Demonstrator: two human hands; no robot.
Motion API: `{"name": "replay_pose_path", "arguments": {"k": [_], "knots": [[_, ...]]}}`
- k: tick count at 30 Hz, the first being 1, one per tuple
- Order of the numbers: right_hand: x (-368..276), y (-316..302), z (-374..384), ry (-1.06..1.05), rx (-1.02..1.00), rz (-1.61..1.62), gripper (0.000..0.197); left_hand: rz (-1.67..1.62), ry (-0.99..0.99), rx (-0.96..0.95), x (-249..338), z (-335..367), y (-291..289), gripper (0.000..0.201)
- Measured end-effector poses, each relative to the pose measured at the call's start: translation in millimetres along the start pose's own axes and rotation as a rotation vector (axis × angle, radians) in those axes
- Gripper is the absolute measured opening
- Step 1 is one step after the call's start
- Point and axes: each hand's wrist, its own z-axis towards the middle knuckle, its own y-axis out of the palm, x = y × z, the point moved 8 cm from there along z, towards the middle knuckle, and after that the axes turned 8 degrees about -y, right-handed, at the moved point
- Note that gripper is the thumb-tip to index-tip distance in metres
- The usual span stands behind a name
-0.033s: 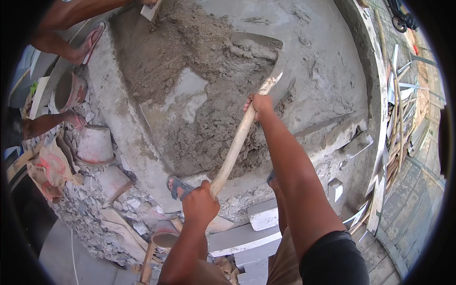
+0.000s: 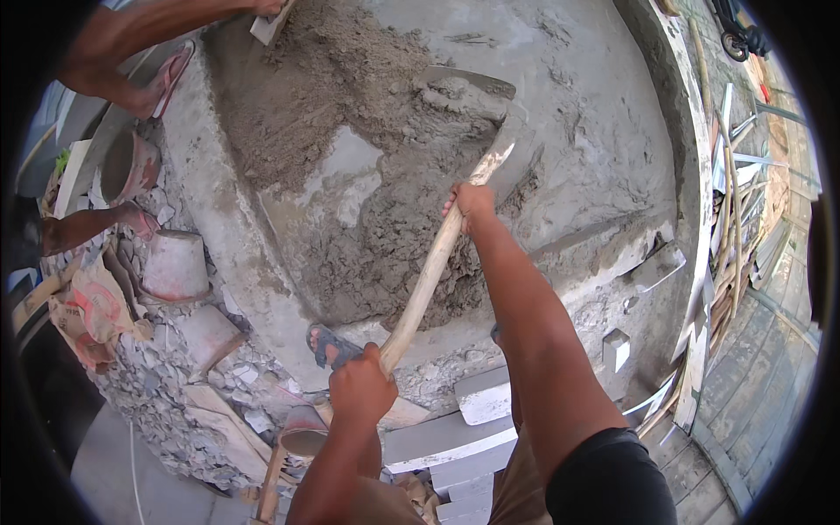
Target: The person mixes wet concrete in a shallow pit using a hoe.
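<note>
My left hand point(image 2: 363, 385) is wrapped round the lower end of a shovel's pale wooden handle point(image 2: 429, 271). Farther up, near the socket, my right hand point(image 2: 472, 206) grips the same handle. The shovel blade point(image 2: 472, 81) lies at the far end with wet grey mortar heaped on it, its edge partly buried. A mound of coarse, drier mix point(image 2: 341, 79) spreads left of the blade, and wetter mortar point(image 2: 394, 219) covers the middle of the low-walled mixing bed point(image 2: 236, 175). My sandalled foot point(image 2: 328, 346) rests at the bed's near edge.
Another person's hand point(image 2: 269, 7) holds a flat board point(image 2: 273, 26) at the far left, with sandalled feet on and beside the wall. Buckets point(image 2: 175, 267) stand among rubble point(image 2: 166, 420) on the left. Blocks point(image 2: 486, 398) lie near my legs; poles point(image 2: 733, 210) line the right.
The shovel and both my hands have shifted slightly to the left. The other person's board has moved a little left and down.
</note>
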Motion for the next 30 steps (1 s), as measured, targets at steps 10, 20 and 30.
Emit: {"name": "replay_pose_path", "arguments": {"k": [10,20,30], "knots": [[153,-1,-183,-0.075,0.123,-0.292,0.043,0.018,-0.173,-0.069,-158,-159,52,0.038],[-55,-53,-146,-0.370,0.179,-0.541,0.042,-0.459,-0.012,-0.230,-44,-102,108,0.038],[-16,-57,-56,0.017,0.042,-0.304,0.014,-0.526,-0.103,-0.493,5,-80,17,0.050]]}}
